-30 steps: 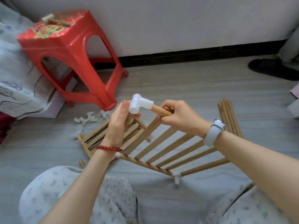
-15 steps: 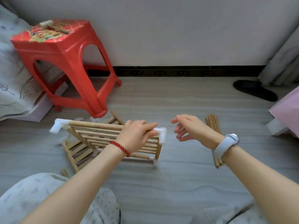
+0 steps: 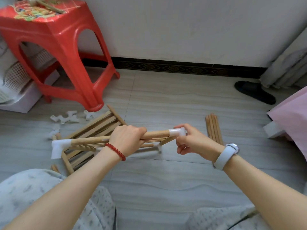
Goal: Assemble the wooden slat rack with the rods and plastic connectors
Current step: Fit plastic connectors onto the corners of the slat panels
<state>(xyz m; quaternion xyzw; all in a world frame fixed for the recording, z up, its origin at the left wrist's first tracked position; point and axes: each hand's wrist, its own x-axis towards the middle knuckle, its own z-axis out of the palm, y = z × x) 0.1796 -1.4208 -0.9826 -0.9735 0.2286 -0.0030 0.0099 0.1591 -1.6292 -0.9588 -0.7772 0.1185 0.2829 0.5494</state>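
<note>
The person sits on the floor (image 3: 166, 171) with the half-built rack (image 3: 93, 145) held up in front of the knees. The left hand (image 3: 127, 140) is wrapped around the top rod (image 3: 154, 134), fingers curled over it near its middle, a firm grip. A red bead bracelet (image 3: 116, 151) circles that wrist. The right hand (image 3: 193, 141) pinches the white elbow connector (image 3: 177, 132) on the rod's right end, thumb and fingertips closed on it; a white watch (image 3: 227, 154) sits on that wrist. At the rod's left end is a second white connector (image 3: 59, 146), its open leg pointing down. Below the rod the slats (image 3: 152, 139) of the held panel run sideways, seen almost edge-on, with a small white foot (image 3: 159, 147) at the lower right corner.

Behind it a second slat panel (image 3: 98, 125) lies flat on the floor, angled toward the red stool (image 3: 54, 47). Loose white connectors (image 3: 66, 117) are scattered on the floor just beside the stool's front leg. A bundle of spare rods (image 3: 213, 128) lies on the floor to the right of the hands, well apart from the rack. A black slipper (image 3: 254, 92) rests near the wall (image 3: 182, 27), and a mallet (image 3: 41, 3) lies on the stool's top.
</note>
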